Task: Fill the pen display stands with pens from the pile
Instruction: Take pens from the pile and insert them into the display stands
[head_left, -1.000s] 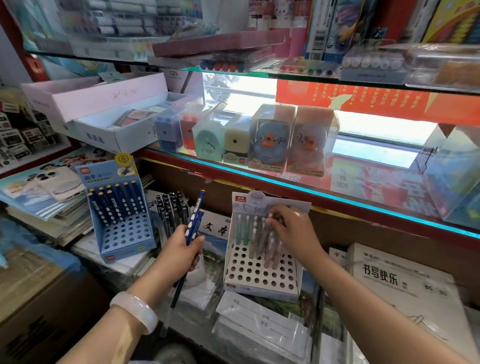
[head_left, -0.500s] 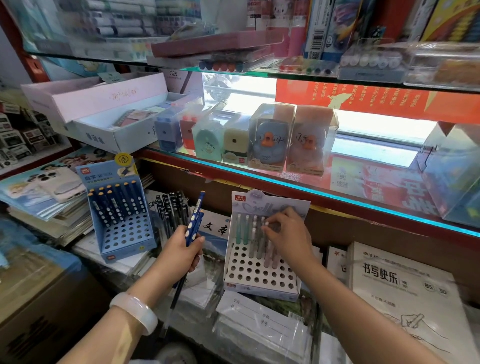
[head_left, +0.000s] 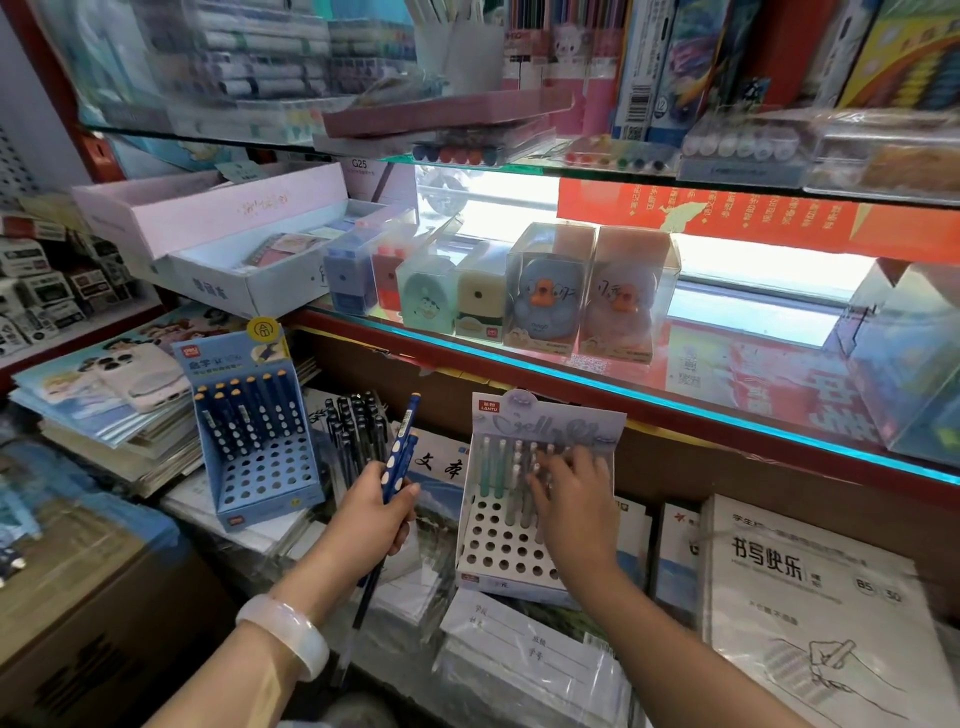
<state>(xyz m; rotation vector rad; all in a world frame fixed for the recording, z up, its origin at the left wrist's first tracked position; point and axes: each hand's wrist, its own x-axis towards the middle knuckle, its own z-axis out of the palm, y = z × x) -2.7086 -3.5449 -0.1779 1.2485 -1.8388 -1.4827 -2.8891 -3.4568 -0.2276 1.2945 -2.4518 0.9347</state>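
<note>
A white pen display stand (head_left: 491, 540) with rows of holes stands at centre, several pale green and grey pens (head_left: 493, 467) upright in its back rows. My right hand (head_left: 571, 499) reaches over it, fingers spread and touching the pens' tops. My left hand (head_left: 371, 519) grips a few dark blue pens with white dots (head_left: 400, 447), tips pointing up. A blue display stand (head_left: 260, 467) to the left holds several matching blue pens in its back rows. A bundle of black pens (head_left: 358, 421) stands between the two stands.
Stacks of notebooks (head_left: 810, 597) lie to the right and wrapped paper pads (head_left: 524, 649) in front. A glass shelf (head_left: 675, 400) with boxed sharpeners overhangs the stands. Magazines (head_left: 104, 410) are piled at left, a cardboard box (head_left: 88, 623) lower left.
My right hand has slid down from the pens' upper ends toward the stand's middle, fingers now spread. The left hand with the blue pens has stayed put.
</note>
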